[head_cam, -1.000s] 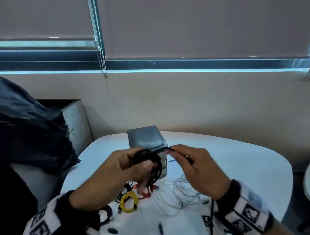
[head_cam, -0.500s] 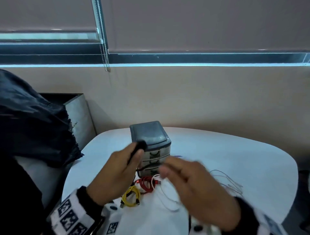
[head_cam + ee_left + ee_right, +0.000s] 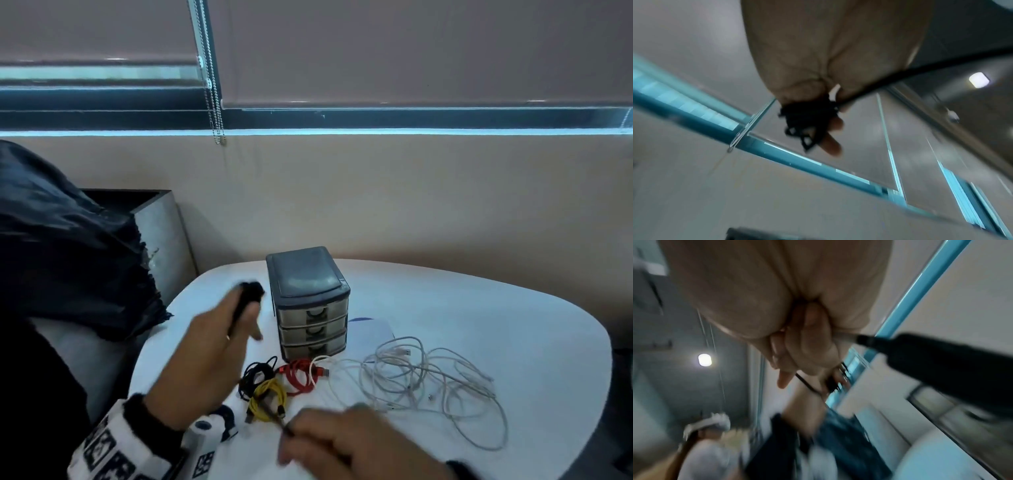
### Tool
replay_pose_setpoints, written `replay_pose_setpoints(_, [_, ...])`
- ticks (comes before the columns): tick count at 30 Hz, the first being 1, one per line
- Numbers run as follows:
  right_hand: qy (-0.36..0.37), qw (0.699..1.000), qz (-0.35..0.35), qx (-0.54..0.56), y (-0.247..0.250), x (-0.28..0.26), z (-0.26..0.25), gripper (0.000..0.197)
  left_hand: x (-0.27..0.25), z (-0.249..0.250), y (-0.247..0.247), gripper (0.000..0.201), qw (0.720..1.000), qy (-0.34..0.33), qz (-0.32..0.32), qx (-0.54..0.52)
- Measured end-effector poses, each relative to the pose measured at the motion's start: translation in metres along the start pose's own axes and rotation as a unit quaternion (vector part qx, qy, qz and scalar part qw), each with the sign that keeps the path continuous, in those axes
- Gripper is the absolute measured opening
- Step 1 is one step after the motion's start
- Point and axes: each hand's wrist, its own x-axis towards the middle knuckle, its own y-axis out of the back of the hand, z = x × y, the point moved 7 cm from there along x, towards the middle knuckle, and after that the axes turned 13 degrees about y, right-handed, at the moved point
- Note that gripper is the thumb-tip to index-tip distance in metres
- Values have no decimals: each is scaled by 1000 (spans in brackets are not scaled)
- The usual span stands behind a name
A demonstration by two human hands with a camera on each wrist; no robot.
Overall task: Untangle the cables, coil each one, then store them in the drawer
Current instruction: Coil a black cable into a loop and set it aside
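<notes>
The left hand [image 3: 205,363] is up over the white counter [image 3: 479,325], just left of the small drawer box [image 3: 308,301]. Its fingers are curled around a bunched black cable [image 3: 251,291], and the bundle sticks out past the fingertips [image 3: 830,144]. One loose end of this cable runs down to the right hand [image 3: 342,442], which is low and near the front edge of the counter. The right hand pinches that end between curled fingers [image 3: 807,344]. It looks blurry.

The box has three drawers, and all three look closed. In front of it lie a coiled yellow cable [image 3: 269,399], a red cable [image 3: 298,375] and another black cable [image 3: 255,375], close together. A big loose pile of white cables [image 3: 428,383] lies to the right of them. A sheet of paper [image 3: 371,334] lies beside the box.
</notes>
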Motion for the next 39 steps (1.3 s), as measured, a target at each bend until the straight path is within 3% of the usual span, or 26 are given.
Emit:
replay_pose_setpoints(2, [13,982,186,14,70,-4,-20,20,-23,-4,-25,48,985,25,-170,-36])
replay_pose_setpoints(3, [37,965,260,-6,100,-9,-31,24,-39,2,-33,50,960,36,-261,-98])
replay_pose_setpoints(5, [27,949,313,-3,116,-11,-14,23,-62,26,-40,48,888,70,-376,-255])
replay_pose_setpoints(7, [0,963,271,4,88,-3,5,24,-63,42,-30,53,831,123,-346,-419])
replay_pose_setpoints(8, [-16,971,239,25,64,-2,16,25,-56,42,-21,55,818,147,-276,-482])
replay_pose_setpoints(10, [-45,980,194,30,33,-2,17,21,-41,34,-3,47,835,129,-133,-518])
replay_pose_setpoints(12, [-53,988,143,-11,14,1,4,19,-33,29,2,48,859,88,-64,-500])
replay_pose_setpoints(15, [-41,978,114,-167,8,13,-23,50,-34,18,-19,43,942,66,-23,-329])
replay_pose_setpoints(16, [-58,960,119,-246,16,16,-28,47,-37,15,-27,39,965,58,-19,-254])
replay_pose_setpoints(18, [-39,921,146,-358,32,17,-45,19,-43,7,-44,40,988,42,-50,-139])
replay_pose_setpoints(20, [24,900,152,-408,38,18,-46,14,-46,1,-57,61,983,70,-128,-108])
replay_pose_setpoints(22, [73,908,144,-386,43,18,-37,26,-51,1,-64,84,968,112,-194,-114])
replay_pose_setpoints(25, [62,963,225,-138,54,15,-25,31,-57,18,-62,85,949,143,-226,-167])
replay_pose_setpoints(27, [59,954,280,-93,55,14,-21,29,-56,25,-59,83,948,151,-203,-193])
replay_pose_setpoints(31, [68,925,362,-94,52,16,-18,33,-53,24,-55,74,951,149,-67,-261])
replay_pose_setpoints(34, [66,899,425,-75,55,14,-16,30,-60,26,-65,67,937,146,-27,-317])
replay_pose_setpoints(36, [79,878,472,-17,64,10,-15,27,-65,32,-73,44,926,108,-18,-362])
replay_pose_setpoints(39, [117,860,496,-3,78,5,-22,21,-72,37,-76,41,948,37,49,-313])
